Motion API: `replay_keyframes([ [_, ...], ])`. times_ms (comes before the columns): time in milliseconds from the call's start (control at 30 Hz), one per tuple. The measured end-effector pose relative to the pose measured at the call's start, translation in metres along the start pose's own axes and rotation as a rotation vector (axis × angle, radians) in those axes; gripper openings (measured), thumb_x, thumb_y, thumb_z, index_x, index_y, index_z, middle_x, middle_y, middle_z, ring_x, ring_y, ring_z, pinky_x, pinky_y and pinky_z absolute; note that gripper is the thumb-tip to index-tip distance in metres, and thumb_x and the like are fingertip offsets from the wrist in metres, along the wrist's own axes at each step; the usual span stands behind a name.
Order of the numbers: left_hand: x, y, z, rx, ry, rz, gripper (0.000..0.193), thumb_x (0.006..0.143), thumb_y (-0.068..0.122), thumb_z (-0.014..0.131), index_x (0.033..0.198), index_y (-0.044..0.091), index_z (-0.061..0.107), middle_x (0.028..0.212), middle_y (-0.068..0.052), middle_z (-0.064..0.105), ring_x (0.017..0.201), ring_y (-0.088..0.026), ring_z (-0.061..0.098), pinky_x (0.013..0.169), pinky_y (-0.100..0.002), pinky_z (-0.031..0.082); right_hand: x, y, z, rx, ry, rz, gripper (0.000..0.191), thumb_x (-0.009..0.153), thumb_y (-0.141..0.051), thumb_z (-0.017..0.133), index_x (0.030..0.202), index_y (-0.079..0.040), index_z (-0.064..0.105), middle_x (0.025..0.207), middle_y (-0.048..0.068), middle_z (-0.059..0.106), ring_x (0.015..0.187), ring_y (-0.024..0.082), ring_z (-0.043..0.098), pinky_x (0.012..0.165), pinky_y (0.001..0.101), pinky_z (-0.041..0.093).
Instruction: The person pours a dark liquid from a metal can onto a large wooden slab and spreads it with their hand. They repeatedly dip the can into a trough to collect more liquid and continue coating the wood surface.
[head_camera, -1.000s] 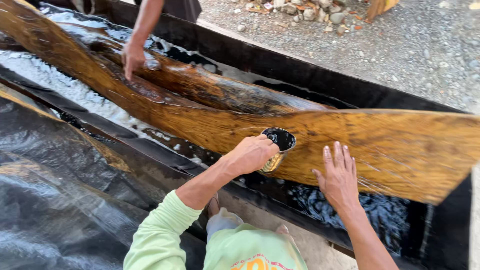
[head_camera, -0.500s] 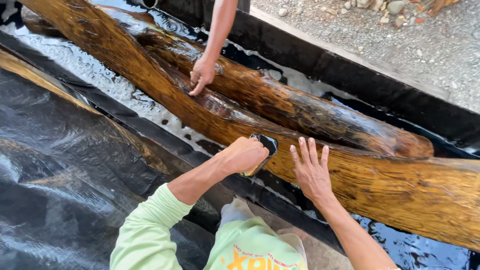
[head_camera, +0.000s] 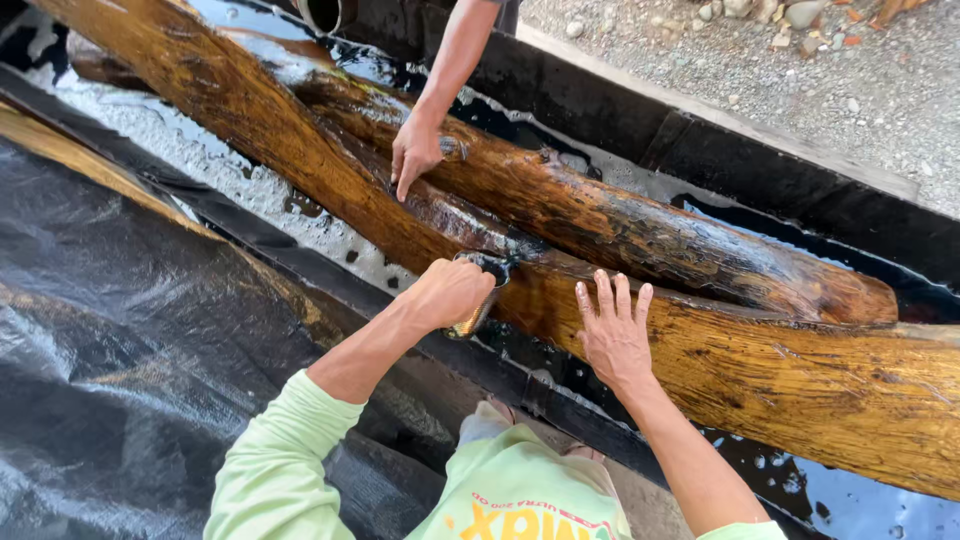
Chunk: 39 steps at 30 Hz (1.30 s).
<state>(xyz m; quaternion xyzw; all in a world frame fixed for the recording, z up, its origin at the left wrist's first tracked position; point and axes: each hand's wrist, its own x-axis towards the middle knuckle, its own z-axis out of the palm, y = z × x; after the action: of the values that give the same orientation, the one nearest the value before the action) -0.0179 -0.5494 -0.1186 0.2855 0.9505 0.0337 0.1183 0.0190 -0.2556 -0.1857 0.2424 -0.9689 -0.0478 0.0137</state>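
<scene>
The left hand (head_camera: 450, 292) clenches a small dark-bristled brush (head_camera: 480, 295) against the long wet brown log (head_camera: 760, 370) in the black-lined trough (head_camera: 640, 120); the right hand (head_camera: 612, 335) rests spread flat on it

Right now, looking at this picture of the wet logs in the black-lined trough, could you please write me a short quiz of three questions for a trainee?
1. True or false: the person's right hand lies flat and open on the long wet brown wooden log.
2. What does the left hand grip? A) a scrubbing brush with a pale handle B) a hammer C) a rope
3. Fill in: the other person's hand rests on the ____ log, near where the two cross.

Key: 1 true; 2 A; 3 upper (rear).
</scene>
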Motion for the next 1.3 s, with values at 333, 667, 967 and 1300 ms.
replay_keyframes([
  [333,-0.013,-0.031,-0.002,0.016,-0.092,-0.155,0.009,0.085,0.008,0.064,0.092,0.004,0.068,0.091,-0.019,0.074,0.091,-0.04,0.071,0.073,-0.052,0.057,-0.001,0.002,0.007,-0.005,-0.05,0.014,0.088,0.083,-0.043,0.076,0.157,-0.016,0.036,0.165,0.016,0.023,0.153,0.042,0.017,0.119,0.0708,0.009],
  [667,-0.017,-0.091,-0.025,0.1,-0.219,-0.374,0.018,0.089,0.013,0.058,0.097,0.004,0.072,0.1,-0.02,0.075,0.097,-0.039,0.073,0.08,-0.051,0.059,0.003,0.002,0.01,-0.034,-0.081,0.023,0.09,0.083,-0.044,0.075,0.159,-0.017,0.034,0.166,0.017,0.02,0.153,0.043,0.015,0.119,0.0716,0.008],
  [967,-0.01,-0.137,-0.065,0.125,-0.241,-0.59,0.024,0.094,0.012,0.053,0.101,0.003,0.074,0.104,-0.02,0.076,0.096,-0.035,0.075,0.083,-0.048,0.059,-0.001,0.003,0.012,-0.03,-0.095,0.021,0.091,0.084,-0.043,0.075,0.16,-0.018,0.032,0.167,0.016,0.018,0.154,0.042,0.013,0.12,0.0709,0.006],
  [1300,-0.016,-0.157,-0.083,0.217,-0.228,-0.674,0.019,0.092,0.011,0.061,0.103,0.007,0.076,0.104,-0.017,0.078,0.094,-0.032,0.076,0.081,-0.046,0.059,-0.005,0.003,0.015,-0.033,-0.067,0.019,0.092,0.082,-0.042,0.076,0.16,-0.018,0.034,0.167,0.015,0.019,0.154,0.042,0.014,0.12,0.0708,0.007],
])
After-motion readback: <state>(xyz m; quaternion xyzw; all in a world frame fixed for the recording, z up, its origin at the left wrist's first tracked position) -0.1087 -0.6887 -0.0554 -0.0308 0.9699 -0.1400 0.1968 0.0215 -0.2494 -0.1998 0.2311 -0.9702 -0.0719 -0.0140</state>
